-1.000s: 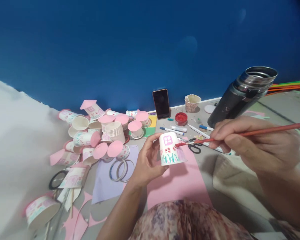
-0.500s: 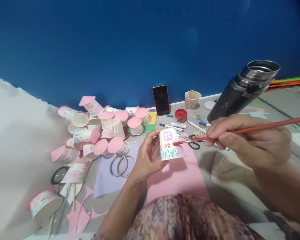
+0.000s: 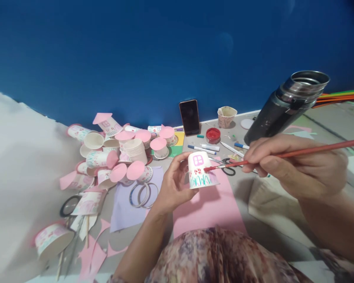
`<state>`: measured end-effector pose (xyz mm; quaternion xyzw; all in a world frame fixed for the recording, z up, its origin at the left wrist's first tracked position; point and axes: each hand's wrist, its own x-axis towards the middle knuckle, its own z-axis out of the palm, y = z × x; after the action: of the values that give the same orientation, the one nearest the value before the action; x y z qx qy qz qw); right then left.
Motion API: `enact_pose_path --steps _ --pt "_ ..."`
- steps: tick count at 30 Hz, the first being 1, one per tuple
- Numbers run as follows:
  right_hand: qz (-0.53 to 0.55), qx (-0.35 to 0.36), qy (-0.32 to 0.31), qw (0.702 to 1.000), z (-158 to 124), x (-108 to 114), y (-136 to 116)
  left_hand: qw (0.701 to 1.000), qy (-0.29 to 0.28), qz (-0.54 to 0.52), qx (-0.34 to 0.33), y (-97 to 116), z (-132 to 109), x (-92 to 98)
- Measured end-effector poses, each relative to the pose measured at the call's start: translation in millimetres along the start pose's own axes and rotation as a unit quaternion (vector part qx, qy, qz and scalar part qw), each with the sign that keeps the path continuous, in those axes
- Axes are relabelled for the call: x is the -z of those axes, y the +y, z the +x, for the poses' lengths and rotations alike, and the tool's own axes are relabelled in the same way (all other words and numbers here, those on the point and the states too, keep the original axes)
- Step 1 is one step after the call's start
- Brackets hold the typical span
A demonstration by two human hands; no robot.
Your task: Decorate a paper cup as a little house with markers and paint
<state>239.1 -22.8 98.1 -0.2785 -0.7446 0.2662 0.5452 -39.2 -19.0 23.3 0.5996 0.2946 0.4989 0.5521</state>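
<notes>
A white paper cup [image 3: 200,181], upside down, carries a pink window, red dots and green grass strokes. My left hand [image 3: 174,182] grips it from the left side, above a pink paper sheet [image 3: 209,214]. Between the fingers and thumb of my right hand [image 3: 295,167] is a red-handled paintbrush [image 3: 321,147]. Its red tip meets the cup's wall beside the red dots. Behind the cup sits an open pot of red paint [image 3: 213,135].
Pink-topped decorated cups [image 3: 107,159] are heaped on the left, near two ring-shaped rolls [image 3: 143,195] on purple paper. A phone [image 3: 190,117] leans on the blue wall. Markers and scissors [image 3: 229,169] lie behind the cup; a dark open flask [image 3: 279,108] stands right.
</notes>
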Motion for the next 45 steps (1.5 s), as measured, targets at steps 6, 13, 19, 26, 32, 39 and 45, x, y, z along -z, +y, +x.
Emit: enact_pose_path --steps 6,13,19,26,32,39,45 --pt "0.008 -0.002 -0.018 1.000 0.1 0.7 1.9 1.000 0.003 0.010 -0.013 -3.2 -0.1 0.5" --pt "0.000 0.008 -0.021 1.000 0.4 0.9 1.4 1.000 0.000 0.003 -0.017 -3.5 -0.2 0.2" --pt "-0.012 0.008 -0.018 1.000 1.7 1.1 0.9 1.000 -0.004 0.003 -0.003 -1.5 -1.0 0.3" --pt "-0.025 0.005 -0.017 1.000 1.3 -0.5 0.4 1.000 -0.007 -0.010 -0.009 -0.6 -0.6 0.4" --pt "-0.007 -0.003 -0.001 1.000 -0.2 0.9 1.7 1.000 -0.012 -0.018 0.001 1.1 -1.1 -0.9" --pt "-0.018 -0.005 -0.014 1.000 -0.8 2.1 2.6 1.000 -0.010 -0.014 0.000 1.0 -1.3 -1.1" --pt "-0.019 -0.007 -0.014 1.000 0.6 4.3 1.0 1.000 -0.012 -0.019 0.004 3.7 -0.7 -0.3"
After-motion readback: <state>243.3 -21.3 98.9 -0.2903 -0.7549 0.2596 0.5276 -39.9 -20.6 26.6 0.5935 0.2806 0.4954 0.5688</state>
